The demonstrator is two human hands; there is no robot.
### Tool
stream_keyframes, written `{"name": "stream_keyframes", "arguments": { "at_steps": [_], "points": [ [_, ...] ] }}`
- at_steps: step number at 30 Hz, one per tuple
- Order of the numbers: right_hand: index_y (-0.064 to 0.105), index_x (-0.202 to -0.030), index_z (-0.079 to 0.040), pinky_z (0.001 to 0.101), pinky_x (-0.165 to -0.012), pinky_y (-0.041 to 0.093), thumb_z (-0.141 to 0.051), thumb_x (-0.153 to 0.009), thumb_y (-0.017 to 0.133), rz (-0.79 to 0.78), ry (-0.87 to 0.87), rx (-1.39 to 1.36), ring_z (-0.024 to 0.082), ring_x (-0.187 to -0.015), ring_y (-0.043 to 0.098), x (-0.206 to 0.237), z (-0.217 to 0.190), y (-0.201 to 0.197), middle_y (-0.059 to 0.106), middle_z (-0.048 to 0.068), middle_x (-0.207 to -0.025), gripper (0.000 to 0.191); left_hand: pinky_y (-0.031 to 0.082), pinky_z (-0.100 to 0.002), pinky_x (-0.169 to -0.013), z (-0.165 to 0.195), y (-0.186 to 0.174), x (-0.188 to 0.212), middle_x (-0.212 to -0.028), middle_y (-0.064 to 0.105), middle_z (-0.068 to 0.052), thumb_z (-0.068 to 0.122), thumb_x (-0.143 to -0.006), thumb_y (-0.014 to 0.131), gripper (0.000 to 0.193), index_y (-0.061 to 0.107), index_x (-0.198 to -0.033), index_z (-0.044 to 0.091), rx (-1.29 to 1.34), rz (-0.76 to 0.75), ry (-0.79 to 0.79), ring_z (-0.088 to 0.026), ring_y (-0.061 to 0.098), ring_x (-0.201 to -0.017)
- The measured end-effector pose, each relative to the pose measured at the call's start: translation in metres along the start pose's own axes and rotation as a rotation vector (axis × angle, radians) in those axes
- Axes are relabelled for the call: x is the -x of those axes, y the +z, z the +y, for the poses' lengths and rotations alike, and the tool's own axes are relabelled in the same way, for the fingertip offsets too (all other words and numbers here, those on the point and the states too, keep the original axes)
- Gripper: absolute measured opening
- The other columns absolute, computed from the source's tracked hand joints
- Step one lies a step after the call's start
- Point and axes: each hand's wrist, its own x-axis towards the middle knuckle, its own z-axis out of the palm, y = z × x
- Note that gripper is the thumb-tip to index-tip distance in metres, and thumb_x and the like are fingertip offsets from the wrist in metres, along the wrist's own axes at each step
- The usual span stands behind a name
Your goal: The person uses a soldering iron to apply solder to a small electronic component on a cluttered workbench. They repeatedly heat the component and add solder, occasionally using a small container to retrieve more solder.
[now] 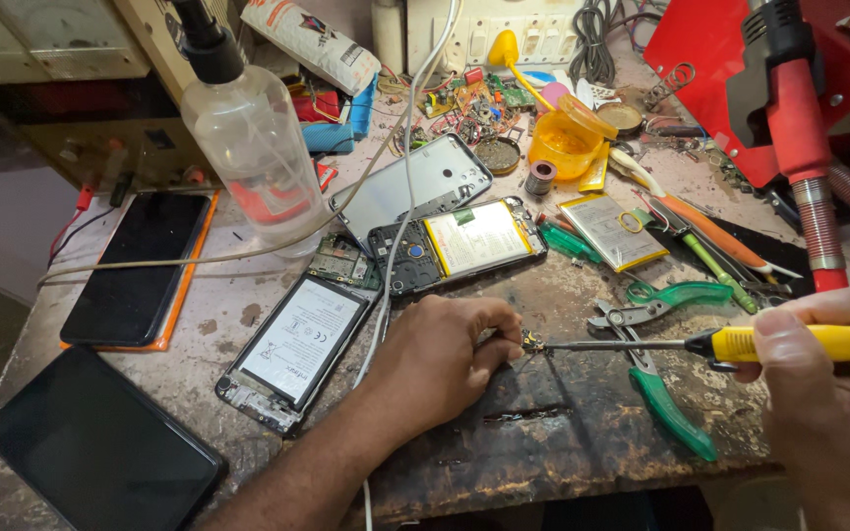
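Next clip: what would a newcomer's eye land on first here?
At centre, the left hand pinches a tiny component against the scorched workbench, while the right hand holds a yellow-handled soldering iron with its tip at that part. Opened phones lie behind, and a clear spray bottle stands at upper left.

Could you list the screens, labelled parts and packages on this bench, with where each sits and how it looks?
Dark phone screen: left, in an orange case.
Black slab screen: bottom-left corner, dark.
Opened phone: left of the left hand, white labelled battery.
Second opened phone: centre, yellow-edged white battery.
Loose battery: right of centre, pale with yellow edge.
Printed pouch: top, white with red.
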Motion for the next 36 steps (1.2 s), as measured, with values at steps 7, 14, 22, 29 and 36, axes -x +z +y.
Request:
{"name": "stream_keyframes", "arguments": {
  "at_steps": [7, 14, 22, 29, 36],
  "points": [
    [0.058, -0.106, 0.003, 0.0300, -0.073, 0.057, -0.015, -0.111, 0.063, -0.019, -0.040, 0.030, 0.016, -0.069, 0.066, -0.002, -0.002, 0.000, 0.068, 0.017, -0.083, 0.020, 0.057, -0.041, -0.074, 0.001, -0.002, 0.000, -0.086, 0.078, -0.008, 0.023, -0.083, 0.077, 0.013, 0.077, -0.093, 0.015, -0.006, -0.001, 0.008, -0.029, 0.076, -0.081],
    [0.060, -0.107, 0.001, 0.0295, -0.070, 0.054, -0.016, -0.108, 0.062, -0.024, -0.006, 0.092, 0.017, -0.073, 0.066, 0.000, -0.006, -0.001, 0.068, 0.015, -0.081, 0.017, 0.057, -0.041, -0.073, 0.001, -0.002, 0.001, -0.085, 0.078, -0.009, 0.023, -0.083, 0.077, 0.013, 0.076, -0.093, 0.015, -0.003, -0.010, -0.016, -0.029, 0.075, -0.081],
    [0.061, -0.101, -0.001, 0.0275, -0.069, 0.055, -0.018, -0.104, 0.062, -0.026, -0.013, 0.118, 0.014, -0.072, 0.066, -0.003, -0.015, 0.003, 0.067, 0.012, -0.079, 0.018, 0.058, -0.040, -0.074, 0.002, -0.004, 0.001, -0.087, 0.078, -0.008, 0.022, -0.083, 0.076, 0.013, 0.077, -0.094, 0.015, 0.027, -0.015, -0.018, -0.028, 0.076, -0.081],
    [0.063, -0.100, 0.000, 0.0274, -0.062, 0.051, -0.018, -0.105, 0.064, -0.035, -0.016, 0.111, 0.015, -0.066, 0.063, -0.002, -0.014, 0.000, 0.068, 0.013, -0.079, 0.018, 0.057, -0.040, -0.073, 0.003, -0.004, 0.001, -0.086, 0.078, -0.008, 0.023, -0.083, 0.076, 0.014, 0.076, -0.094, 0.014, 0.024, -0.032, -0.036, -0.028, 0.076, -0.080],
    [0.063, -0.099, 0.002, 0.0261, -0.067, 0.055, -0.019, -0.108, 0.065, -0.020, -0.051, 0.139, 0.015, -0.069, 0.068, -0.002, -0.008, 0.000, 0.068, 0.013, -0.077, 0.023, 0.057, -0.040, -0.073, 0.001, -0.004, 0.001, -0.087, 0.078, -0.008, 0.024, -0.083, 0.077, 0.014, 0.077, -0.093, 0.015, 0.024, -0.010, 0.024, -0.028, 0.076, -0.081]
  ]
}}
